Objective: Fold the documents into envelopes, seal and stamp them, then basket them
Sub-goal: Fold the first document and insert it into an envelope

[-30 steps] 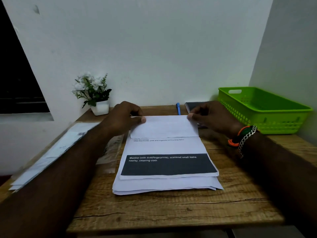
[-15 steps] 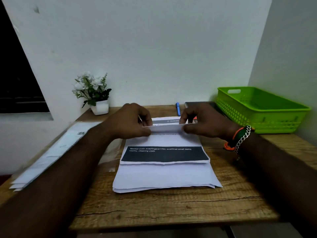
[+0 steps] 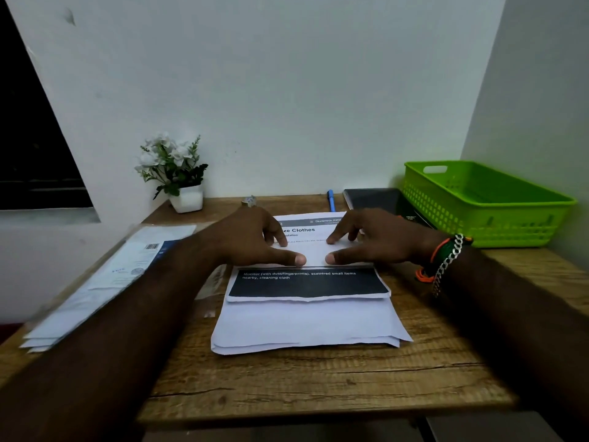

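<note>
Documents point(image 3: 306, 327) lie in a loose stack at the middle of the wooden desk point(image 3: 318, 387), and the top sheet point(image 3: 307, 283) is partly folded: its far end is turned over toward the person, so a plain white flap lies between the hands, with a black printed band and white lettering showing just in front of it. Both hands rest on that flap, probably to flatten the crease and keep the sheet square on the stack. The left hand point(image 3: 255, 242) presses down with fingers spread and nearly straight, thumb tip on the fold line; the right hand point(image 3: 371, 240) mirrors it, fingers splayed, thumb tip close to the other thumb but not touching it — neither hand grips anything. Behind the flap a printed heading ending in "Clothes" shows on a sheet beneath. The stack's edges are uneven, with lower sheets fanning out at the near corners. Envelopes point(image 3: 105, 282) wait in a pile along the left edge of the desk, within reach for the next step, and the green basket point(image 3: 484, 215) sits at the far right corner — seemingly empty, though its floor is not fully in view. A blue pen point(image 3: 331, 200), a dark pad point(image 3: 376, 199) and a small potted plant point(image 3: 178, 173) stand along the back.
</note>
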`<state>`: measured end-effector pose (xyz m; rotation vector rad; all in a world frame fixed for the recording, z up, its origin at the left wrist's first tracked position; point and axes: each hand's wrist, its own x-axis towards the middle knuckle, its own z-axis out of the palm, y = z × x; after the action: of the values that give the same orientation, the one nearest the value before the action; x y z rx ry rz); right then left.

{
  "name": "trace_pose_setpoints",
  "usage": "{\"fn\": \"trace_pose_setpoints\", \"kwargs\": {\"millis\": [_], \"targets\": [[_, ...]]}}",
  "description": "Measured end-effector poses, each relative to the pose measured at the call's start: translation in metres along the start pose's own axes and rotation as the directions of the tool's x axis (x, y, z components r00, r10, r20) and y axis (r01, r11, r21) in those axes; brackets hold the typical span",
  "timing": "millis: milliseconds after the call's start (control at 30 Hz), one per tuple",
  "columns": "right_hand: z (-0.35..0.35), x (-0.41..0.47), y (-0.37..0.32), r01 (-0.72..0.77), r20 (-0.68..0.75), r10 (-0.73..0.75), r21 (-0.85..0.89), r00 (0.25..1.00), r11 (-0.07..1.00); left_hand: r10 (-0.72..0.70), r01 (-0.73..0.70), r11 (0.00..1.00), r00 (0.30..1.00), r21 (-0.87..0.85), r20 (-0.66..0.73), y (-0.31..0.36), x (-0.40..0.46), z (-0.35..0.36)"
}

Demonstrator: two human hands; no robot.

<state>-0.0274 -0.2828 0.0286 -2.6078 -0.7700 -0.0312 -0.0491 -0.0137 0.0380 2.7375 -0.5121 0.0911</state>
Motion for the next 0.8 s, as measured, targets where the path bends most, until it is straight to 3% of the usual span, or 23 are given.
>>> {"fn": "trace_pose_setpoints", "kwargs": {"millis": [367, 500, 633, 800], "targets": [[0.012, 0.008, 0.006, 0.116, -0.113, -0.126, -0.098, 0.986, 0.988, 0.049, -0.042, 0.993, 0.996, 0.108, -0.069, -0.003, 0.010, 0.012], [0.022, 0.014, -0.003, 0.157, -0.082, -0.168, -0.131, 0.982, 0.979, 0.129, -0.125, 0.991, 0.988, 0.046, -0.085, 0.009, 0.013, 0.033], [0.024, 0.016, -0.004, 0.128, -0.085, -0.141, -0.137, 0.986, 0.982, 0.167, -0.162, 0.982, 0.985, 0.096, -0.052, 0.017, 0.017, 0.042], [0.024, 0.014, -0.006, 0.115, -0.083, -0.126, -0.134, 0.989, 0.984, 0.094, -0.090, 0.993, 0.994, 0.078, -0.047, 0.009, 0.014, 0.026]]}}
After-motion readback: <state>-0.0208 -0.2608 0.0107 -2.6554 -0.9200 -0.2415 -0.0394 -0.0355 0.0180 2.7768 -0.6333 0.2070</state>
